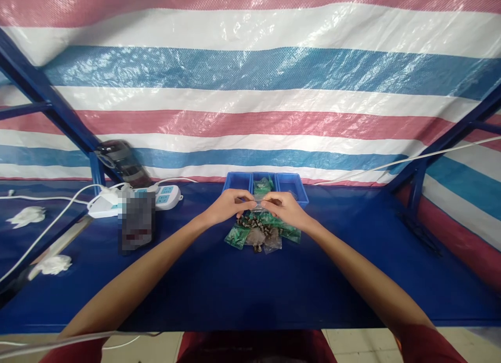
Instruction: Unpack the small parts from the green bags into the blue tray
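Head view: left hand [229, 206] and right hand [288, 209] pinch clear plastic [259, 206] mid-frame; any print on green packets [237, 237] below is unreadable.

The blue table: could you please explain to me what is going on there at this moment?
A person's left hand and right hand meet over the table, holding a small piece of clear plastic, perhaps a bag, between their fingers. Just below lies a pile of small parts among green packets and clear packets. Behind the hands stand three blue bins; the middle one has green packaging in it.
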`<state>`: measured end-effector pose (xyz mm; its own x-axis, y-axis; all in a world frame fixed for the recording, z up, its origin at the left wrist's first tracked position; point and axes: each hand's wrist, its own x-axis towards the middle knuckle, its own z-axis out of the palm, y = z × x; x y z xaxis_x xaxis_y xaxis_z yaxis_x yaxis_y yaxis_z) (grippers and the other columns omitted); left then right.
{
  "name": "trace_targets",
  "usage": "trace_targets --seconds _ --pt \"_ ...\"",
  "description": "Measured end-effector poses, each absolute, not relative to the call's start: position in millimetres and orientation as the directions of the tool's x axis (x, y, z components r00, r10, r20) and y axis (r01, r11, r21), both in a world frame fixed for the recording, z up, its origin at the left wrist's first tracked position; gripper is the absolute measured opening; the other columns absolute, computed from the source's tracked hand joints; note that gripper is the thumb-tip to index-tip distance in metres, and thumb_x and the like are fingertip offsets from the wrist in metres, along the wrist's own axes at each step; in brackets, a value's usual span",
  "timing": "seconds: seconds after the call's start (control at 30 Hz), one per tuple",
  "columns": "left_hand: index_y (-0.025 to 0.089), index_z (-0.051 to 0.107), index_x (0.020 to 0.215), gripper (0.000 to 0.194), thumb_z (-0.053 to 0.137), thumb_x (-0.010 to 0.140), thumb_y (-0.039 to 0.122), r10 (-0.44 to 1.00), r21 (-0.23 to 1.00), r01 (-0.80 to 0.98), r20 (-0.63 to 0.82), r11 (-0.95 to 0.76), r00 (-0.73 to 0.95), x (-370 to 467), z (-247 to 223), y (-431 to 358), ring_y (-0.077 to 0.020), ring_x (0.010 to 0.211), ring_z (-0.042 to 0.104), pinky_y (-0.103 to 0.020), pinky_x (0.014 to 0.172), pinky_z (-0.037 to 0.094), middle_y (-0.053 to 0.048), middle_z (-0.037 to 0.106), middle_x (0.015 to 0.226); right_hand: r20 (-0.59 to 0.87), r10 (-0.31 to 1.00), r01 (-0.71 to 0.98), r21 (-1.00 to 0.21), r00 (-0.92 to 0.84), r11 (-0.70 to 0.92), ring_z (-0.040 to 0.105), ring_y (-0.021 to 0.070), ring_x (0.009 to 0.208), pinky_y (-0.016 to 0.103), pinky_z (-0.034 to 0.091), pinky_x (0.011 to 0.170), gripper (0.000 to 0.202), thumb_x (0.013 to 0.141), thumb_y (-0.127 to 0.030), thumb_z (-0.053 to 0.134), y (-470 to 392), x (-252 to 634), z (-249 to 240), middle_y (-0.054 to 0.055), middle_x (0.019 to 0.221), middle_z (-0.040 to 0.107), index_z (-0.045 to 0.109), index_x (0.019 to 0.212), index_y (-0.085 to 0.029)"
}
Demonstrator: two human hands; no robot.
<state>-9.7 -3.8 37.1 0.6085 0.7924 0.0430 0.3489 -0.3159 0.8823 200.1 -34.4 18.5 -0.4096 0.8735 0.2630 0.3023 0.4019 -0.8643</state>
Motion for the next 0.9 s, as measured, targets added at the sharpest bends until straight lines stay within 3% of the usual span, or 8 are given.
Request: trace_targets --seconds 0.53,0.9 --pt "0.014 0.071 0.079 0.028 0.063 0.08 0.041 0.84 0.834 0.395 0.139 -0.385 0.525 -8.3 31.0 -9.2 -0.0063 0.042 0.044 -0.018 0.042 0.034 0.0 0.059 0.056 0.254 0.83 0.352 -0.815 -0.496 0.46 0.041 0.0102 0.05 0.024 0.031 0.052 0.037 0.092 -0.043 0.045 -36.7 197.2 14.7 -0.003 0.055 0.045 0.05 0.065 -0.019" --pt "0.012 0.07 0.086 0.029 0.064 0.08 0.041 0.818 0.894 0.299 0.116 -0.334 0.564 -7.9 27.4 -6.3 -0.0055 0.043 0.043 -0.018 0.041 0.035 -0.001 0.06 0.06 0.266 0.835 0.389 -0.79 -0.481 0.475 0.036 0.0083 0.05 0.023 0.026 0.051 0.039 0.091 -0.042 0.045 -36.6 199.7 22.9 -0.003 0.054 0.043 0.048 0.061 -0.017"
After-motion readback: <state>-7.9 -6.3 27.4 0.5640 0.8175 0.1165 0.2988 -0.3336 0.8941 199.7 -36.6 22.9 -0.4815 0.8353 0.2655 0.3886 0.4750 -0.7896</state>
